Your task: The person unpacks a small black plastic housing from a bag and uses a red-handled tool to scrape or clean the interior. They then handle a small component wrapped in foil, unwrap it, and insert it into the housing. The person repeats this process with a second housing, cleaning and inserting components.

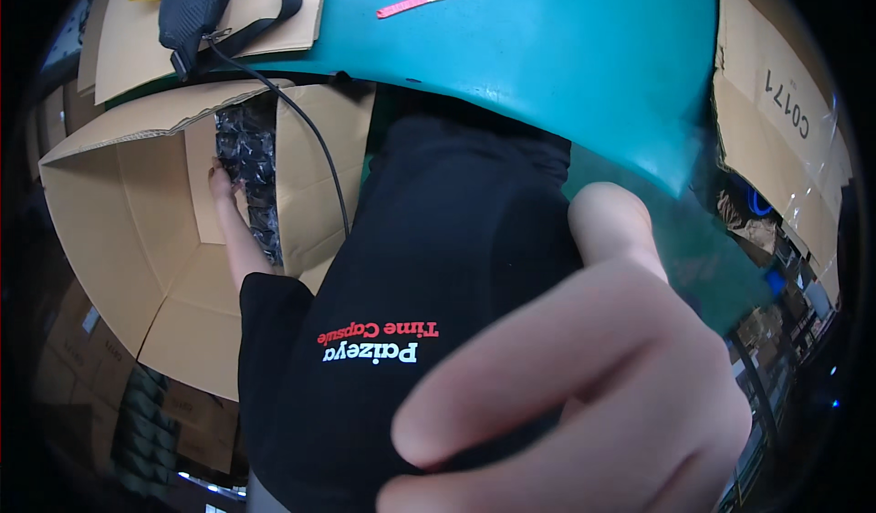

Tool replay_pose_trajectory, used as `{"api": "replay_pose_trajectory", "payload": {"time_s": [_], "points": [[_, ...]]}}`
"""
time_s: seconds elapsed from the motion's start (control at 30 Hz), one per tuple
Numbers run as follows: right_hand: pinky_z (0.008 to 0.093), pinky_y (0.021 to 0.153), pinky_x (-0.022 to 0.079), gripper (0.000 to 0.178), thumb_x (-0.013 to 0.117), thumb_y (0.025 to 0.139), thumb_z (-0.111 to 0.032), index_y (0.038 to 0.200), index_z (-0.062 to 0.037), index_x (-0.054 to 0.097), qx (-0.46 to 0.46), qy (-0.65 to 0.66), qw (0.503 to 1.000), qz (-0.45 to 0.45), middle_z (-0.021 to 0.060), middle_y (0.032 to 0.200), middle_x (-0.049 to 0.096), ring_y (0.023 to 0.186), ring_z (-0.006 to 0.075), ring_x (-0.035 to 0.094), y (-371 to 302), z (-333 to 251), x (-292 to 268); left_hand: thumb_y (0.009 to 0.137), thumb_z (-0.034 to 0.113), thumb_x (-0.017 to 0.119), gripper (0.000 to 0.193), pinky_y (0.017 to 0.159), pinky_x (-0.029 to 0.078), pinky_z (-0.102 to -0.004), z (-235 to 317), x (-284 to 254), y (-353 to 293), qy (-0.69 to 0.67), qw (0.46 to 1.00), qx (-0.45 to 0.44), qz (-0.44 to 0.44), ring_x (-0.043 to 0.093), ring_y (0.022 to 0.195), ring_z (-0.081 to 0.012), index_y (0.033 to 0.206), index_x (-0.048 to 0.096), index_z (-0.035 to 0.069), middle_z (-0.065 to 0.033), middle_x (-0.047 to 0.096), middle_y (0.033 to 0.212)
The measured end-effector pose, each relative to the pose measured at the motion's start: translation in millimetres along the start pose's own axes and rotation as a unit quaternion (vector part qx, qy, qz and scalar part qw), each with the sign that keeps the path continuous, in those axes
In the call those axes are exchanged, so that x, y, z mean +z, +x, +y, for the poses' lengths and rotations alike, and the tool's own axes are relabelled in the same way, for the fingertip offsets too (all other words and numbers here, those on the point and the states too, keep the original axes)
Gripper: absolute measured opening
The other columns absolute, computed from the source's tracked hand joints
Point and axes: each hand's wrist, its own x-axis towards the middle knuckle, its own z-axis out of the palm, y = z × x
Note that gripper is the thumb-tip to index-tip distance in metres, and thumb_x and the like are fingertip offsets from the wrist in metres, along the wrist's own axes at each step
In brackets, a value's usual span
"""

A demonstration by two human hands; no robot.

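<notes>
My left hand reaches into an open cardboard box at the left. Its fingers are stretched and slightly apart, touching the edge of a stack of black items in clear plastic wrap. What the items are cannot be made out, and the fingertips are partly hidden. Large and close to the camera, my right hand is raised in front of my black shirt. Its fingers are bent with a gap between them, and no object shows in it.
A slim pink cutter-like tool lies on the green tabletop. At the upper left, a black strapped pouch rests on flat cardboard; its black cable crosses the box flap. Another carton stands at the right.
</notes>
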Motion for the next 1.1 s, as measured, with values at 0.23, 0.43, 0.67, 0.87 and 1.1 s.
{"api": "replay_pose_trajectory", "payload": {"time_s": [0.23,0.43,0.67,0.87,1.1], "points": [[0.0282,0.045,0.038,0.015,0.059,0.097,-0.006,0.093,0.0021,0.070,0.048,0.180,0.982,0.012,0.0130,0.069,0.060,0.051,0.0195,0.053,-9,-13,-33,0.102,0.061,0.044,0.070,0.054,0.058,-0.0318,1,1,-15,0.027,1.000,0.000,0.014,0.071,0.094,-0.0265,0.136,0.053,0.000,-0.0181,0.066,0.122],[0.0266,0.041,0.034,0.020,0.055,0.102,-0.009,0.095,0.0025,0.071,0.116,0.567,0.815,-0.026,0.0124,0.065,0.057,0.045,0.0173,0.048,-25,-31,-62,0.101,0.065,0.044,0.068,0.059,0.058,-0.0349,-16,-2,4,0.038,0.997,0.013,0.060,0.071,0.088,-0.0238,0.135,0.054,0.007,-0.0109,0.069,0.113],[0.0311,0.041,0.032,0.035,0.041,0.104,-0.012,0.107,0.0136,0.065,0.062,0.678,0.730,-0.058,0.0106,0.062,0.044,0.042,0.0191,0.040,-45,-35,-65,0.103,0.059,0.043,0.072,0.064,0.058,-0.0367,-13,10,18,0.036,0.997,0.059,0.041,0.069,0.100,-0.0292,0.140,0.048,-0.002,-0.0175,0.066,0.125],[0.0364,0.044,0.038,0.046,0.029,0.106,-0.019,0.115,0.0182,0.055,0.038,0.708,0.693,-0.127,0.0197,0.072,0.047,0.049,0.0273,0.048,-64,-52,-80,0.102,0.062,0.042,0.070,0.051,0.052,-0.0311,-28,-4,22,0.064,0.991,0.078,0.084,0.070,0.086,-0.0216,0.136,0.052,0.002,-0.0114,0.068,0.120],[0.0390,0.044,0.038,0.043,0.031,0.102,-0.022,0.103,0.0133,0.054,-0.007,0.741,0.650,-0.169,0.0177,0.067,0.039,0.049,0.0314,0.047,-68,-45,-77,0.103,0.058,0.040,0.072,0.069,0.055,-0.0368,-9,14,-13,0.055,0.993,0.051,0.086,0.067,0.103,-0.0291,0.137,0.051,-0.005,-0.0199,0.064,0.128]]}}
